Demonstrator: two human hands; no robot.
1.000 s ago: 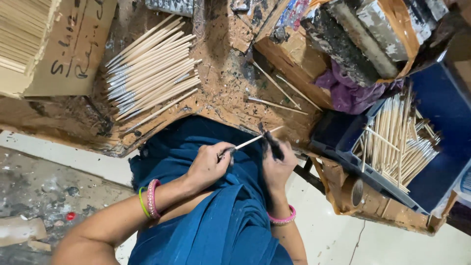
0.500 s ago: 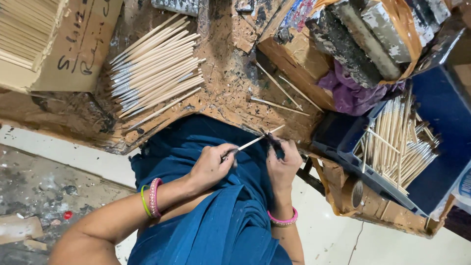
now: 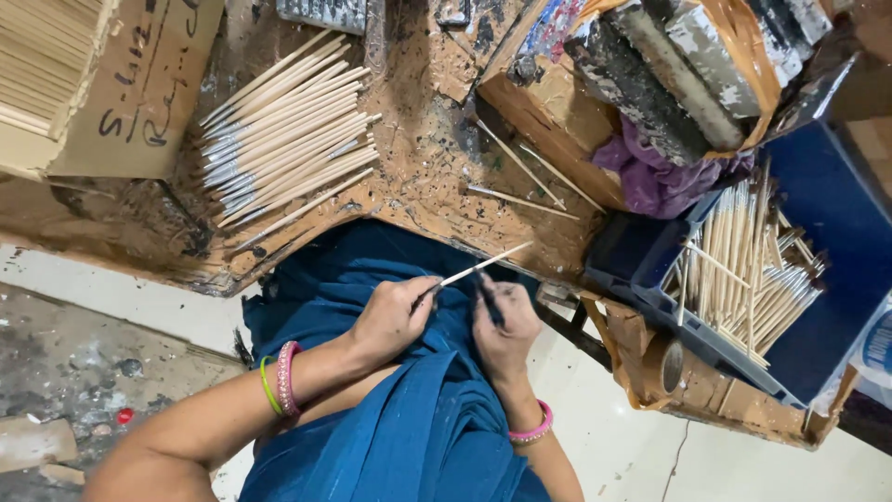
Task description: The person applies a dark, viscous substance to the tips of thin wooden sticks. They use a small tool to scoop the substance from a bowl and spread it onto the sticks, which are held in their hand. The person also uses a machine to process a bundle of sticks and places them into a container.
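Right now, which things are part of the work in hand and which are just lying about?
In hand:
left hand holding a thin stick
right hand with a dark tool
stick pile
tray of sticks

Lying about:
cardboard box
purple cloth
tape roll

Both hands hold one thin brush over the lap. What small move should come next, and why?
Probably the left hand should keep the thin brush steady while the right hand works the dark tool at its lower end. The brush is pinched at that end, its pale handle points up toward the worktable, and the tool already lies beside it.
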